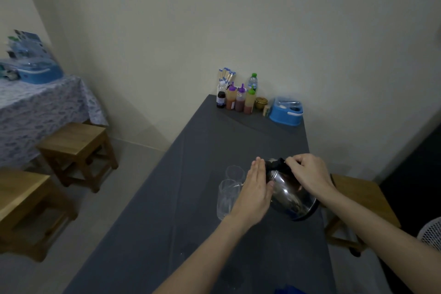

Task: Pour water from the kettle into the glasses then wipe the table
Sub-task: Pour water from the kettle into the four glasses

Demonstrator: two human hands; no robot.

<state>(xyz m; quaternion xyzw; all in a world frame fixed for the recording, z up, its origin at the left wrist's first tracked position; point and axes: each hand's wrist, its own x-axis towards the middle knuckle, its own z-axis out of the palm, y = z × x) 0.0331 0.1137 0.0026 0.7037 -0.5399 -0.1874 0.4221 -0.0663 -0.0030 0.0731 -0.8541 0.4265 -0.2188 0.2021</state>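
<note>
Right fingers (294, 163) wrap kettle (292, 198) handle, near glass (225, 198) half-hidden

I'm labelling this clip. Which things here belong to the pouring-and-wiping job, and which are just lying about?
In the job: kettle, near glass, far glass, table, left hand, right hand.
Lying about: sauce bottles, water bottle, blue container, wooden stool.

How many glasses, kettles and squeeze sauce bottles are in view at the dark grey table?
Glasses: 2
Kettle: 1
Squeeze bottles: 3
Total: 6
</note>
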